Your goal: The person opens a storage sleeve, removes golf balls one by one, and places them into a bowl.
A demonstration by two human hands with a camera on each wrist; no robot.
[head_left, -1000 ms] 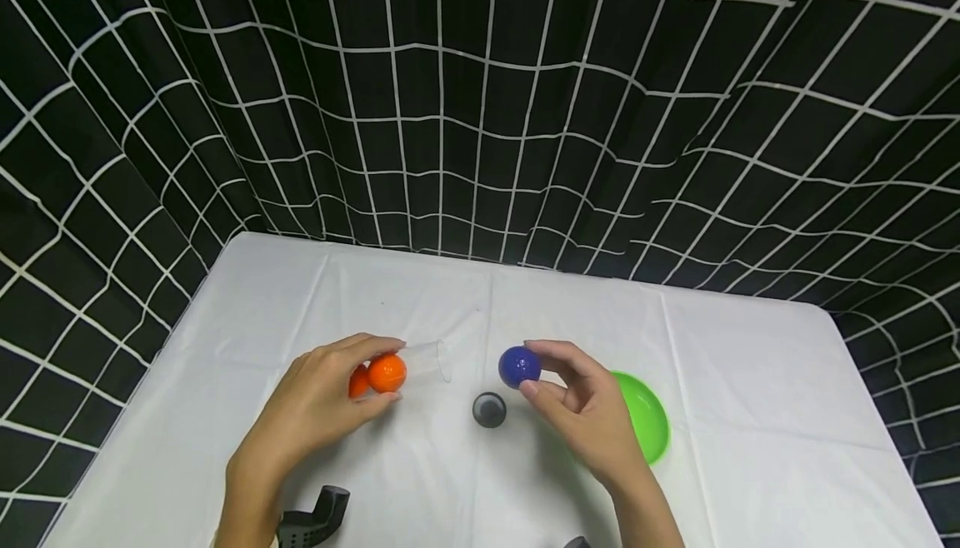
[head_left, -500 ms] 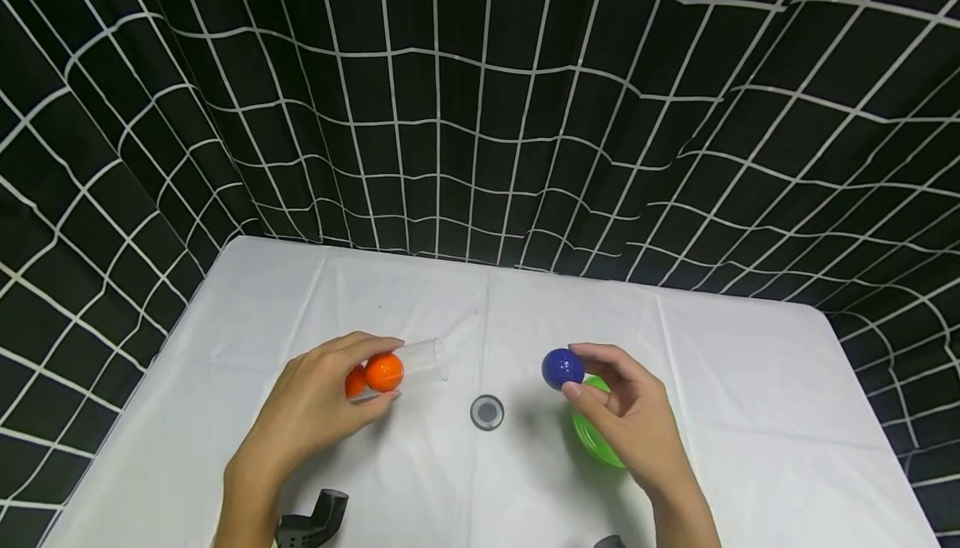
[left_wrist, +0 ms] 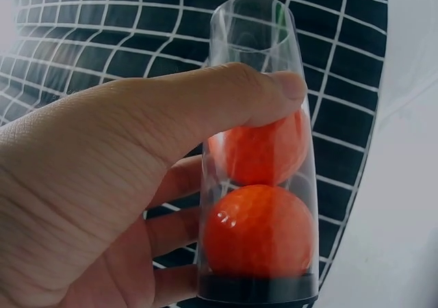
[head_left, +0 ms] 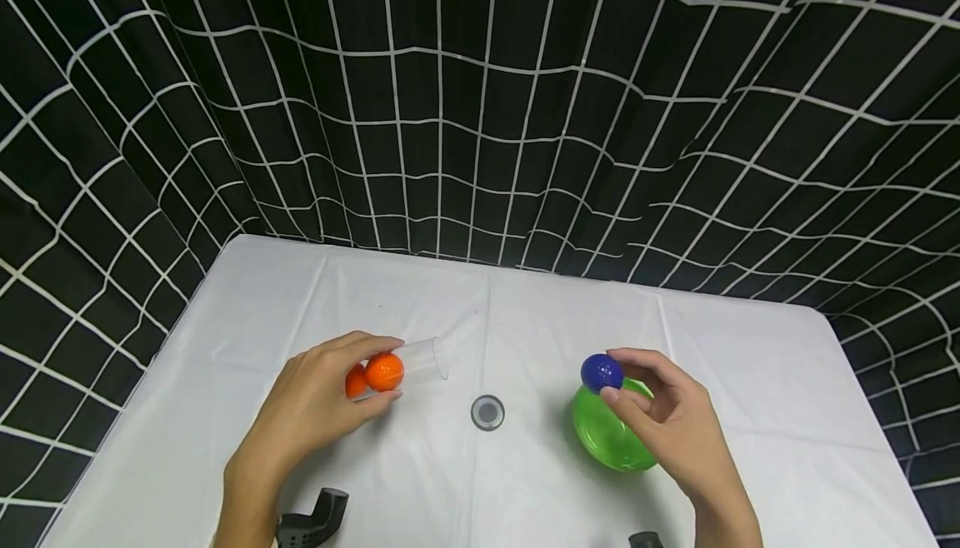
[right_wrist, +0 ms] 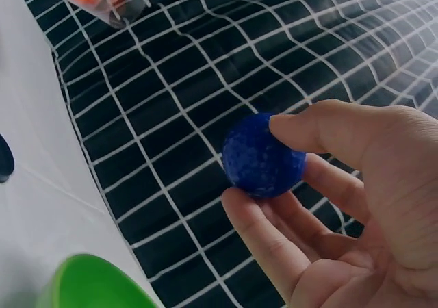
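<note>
My left hand [head_left: 315, 406] grips a clear plastic tube [left_wrist: 256, 41] whose open mouth points right in the head view. Two orange golf balls [left_wrist: 260, 233] sit stacked inside, above the tube's black base [left_wrist: 256, 289]. Between thumb and fingertips, my right hand [head_left: 667, 415] pinches a blue golf ball [right_wrist: 260, 154]. It holds the ball over the far left part of a green bowl [head_left: 611, 440]; the hand covers the bowl's right side. A small round grey-black cap [head_left: 487, 413] lies on the table between the hands.
A white cloth covers the table [head_left: 420, 290]. Black netting-patterned curtains [head_left: 465, 115] with white grid lines stand at the back and both sides. Dark wrist mounts [head_left: 315, 519] show below the hands.
My right hand has moved to the right with the blue golf ball, from near the cap to above the green bowl. The left hand and tube have stayed almost still.
</note>
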